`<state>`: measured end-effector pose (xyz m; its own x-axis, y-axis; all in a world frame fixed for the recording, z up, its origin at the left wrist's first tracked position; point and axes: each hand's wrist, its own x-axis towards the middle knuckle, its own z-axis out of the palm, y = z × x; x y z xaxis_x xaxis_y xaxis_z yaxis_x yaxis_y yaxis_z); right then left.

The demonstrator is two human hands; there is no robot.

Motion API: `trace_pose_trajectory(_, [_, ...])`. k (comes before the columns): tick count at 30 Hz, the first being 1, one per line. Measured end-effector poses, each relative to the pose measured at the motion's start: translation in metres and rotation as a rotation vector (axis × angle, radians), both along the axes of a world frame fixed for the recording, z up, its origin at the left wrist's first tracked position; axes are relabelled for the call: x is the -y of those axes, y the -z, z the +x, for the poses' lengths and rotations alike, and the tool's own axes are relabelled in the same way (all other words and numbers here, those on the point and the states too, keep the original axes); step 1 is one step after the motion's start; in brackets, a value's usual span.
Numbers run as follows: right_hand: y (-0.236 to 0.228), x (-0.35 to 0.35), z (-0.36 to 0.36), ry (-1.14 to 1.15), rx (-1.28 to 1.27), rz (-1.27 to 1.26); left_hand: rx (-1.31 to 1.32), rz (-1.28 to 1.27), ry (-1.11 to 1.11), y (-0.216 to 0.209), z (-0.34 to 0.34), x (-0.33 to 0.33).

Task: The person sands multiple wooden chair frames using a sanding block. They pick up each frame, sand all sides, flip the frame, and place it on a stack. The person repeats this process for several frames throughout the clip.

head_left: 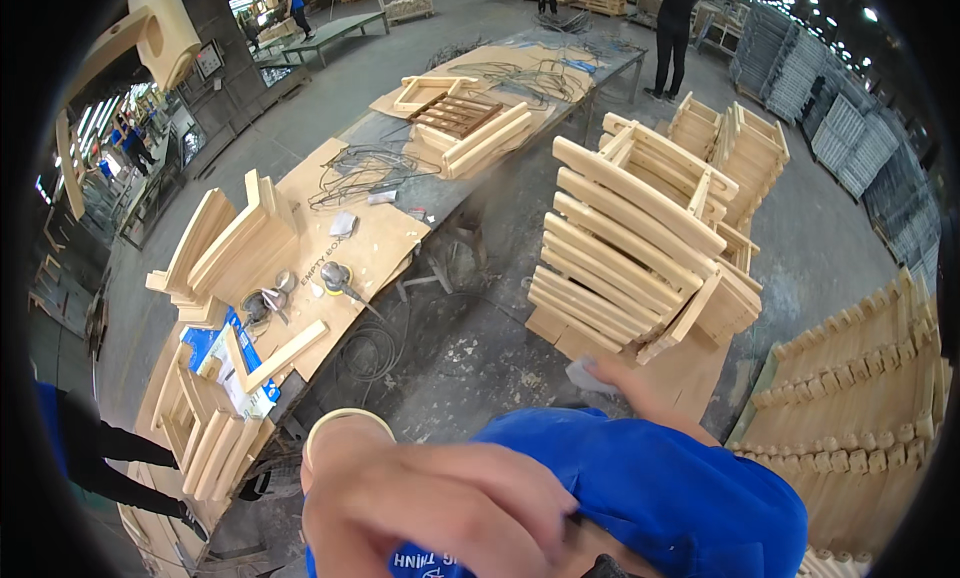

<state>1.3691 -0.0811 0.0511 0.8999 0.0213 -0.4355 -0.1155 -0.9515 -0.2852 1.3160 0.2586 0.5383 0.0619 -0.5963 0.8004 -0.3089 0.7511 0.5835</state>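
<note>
My left hand (440, 503) is large and close in the lower middle, slightly blurred. Its fingers are bent and pressed together over my blue shirt (650, 478), and whatever may be in them is hidden. A pale round rim (350, 415) shows behind this hand; I cannot tell what it belongs to. My right hand (607, 371) reaches forward at the right, closed on a pale grey pad (588, 378). Just beyond that hand stands a stack of curved wooden slatted frames (625, 248) on cardboard (690, 373).
A long workbench (390, 233) runs at the left, bearing round sanders (337, 275), wooden frames (250, 233) and tangled hoses (365, 173). Stacked wooden parts (850, 398) stand at the right. A person (675, 33) is beyond the stacks; another person's legs (125, 453) show at far left.
</note>
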Motion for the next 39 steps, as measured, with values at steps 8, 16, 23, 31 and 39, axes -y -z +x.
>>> trace_pose_trajectory(8, [-0.080,-0.025,0.074,0.131,0.113,0.417,-0.519,0.509,-1.093,0.173,0.095,-0.098])
trace_pose_trajectory(16, [-0.145,0.003,0.202,0.476,0.359,0.722,-1.097,0.696,-1.082,0.297,0.144,-0.123])
trace_pose_trajectory(23, [-0.206,0.059,0.325,0.722,0.794,1.068,-1.099,0.869,-1.096,0.307,0.271,-0.093])
trace_pose_trajectory(31, [-0.219,0.083,0.373,0.953,0.630,1.497,-1.218,0.878,-0.936,0.325,0.411,-0.040])
trace_pose_trajectory(39, [-0.237,0.101,0.378,1.176,0.725,1.444,-1.453,0.703,-0.758,0.349,0.561,0.005])
